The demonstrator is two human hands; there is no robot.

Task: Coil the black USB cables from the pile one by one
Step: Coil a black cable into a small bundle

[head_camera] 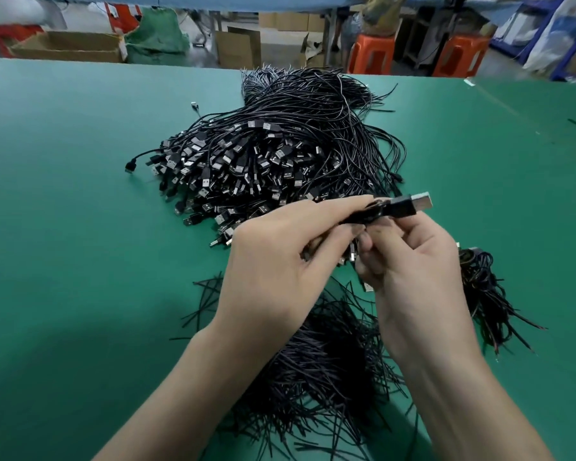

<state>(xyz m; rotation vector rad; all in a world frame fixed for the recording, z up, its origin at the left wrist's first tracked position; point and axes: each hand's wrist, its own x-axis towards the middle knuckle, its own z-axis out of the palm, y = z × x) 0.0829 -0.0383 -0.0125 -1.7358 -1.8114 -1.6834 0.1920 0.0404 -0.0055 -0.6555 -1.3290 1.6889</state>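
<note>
Pinching one cable (402,207) before the pile (263,161), left hand (273,261) and right hand (413,261) seem mid-coil; few coils (478,274) lie beside the pile; most remains.

A flat teal-green work table (64,194) stretches out before you, its far edge running across the upper view. Beyond it lies a grey concrete floor (203,58) – cluttered. At your far left sits an open brown cardboard box (67,46), just beside a green mesh sack (157,38). A folded cardboard carton (238,49) stands nearer the middle. To the right you have an orange plastic stool (371,56) and a second orange stool (459,56) (near each other), with a blue metal rack (561,44) past them. The light is soft and even.
</note>
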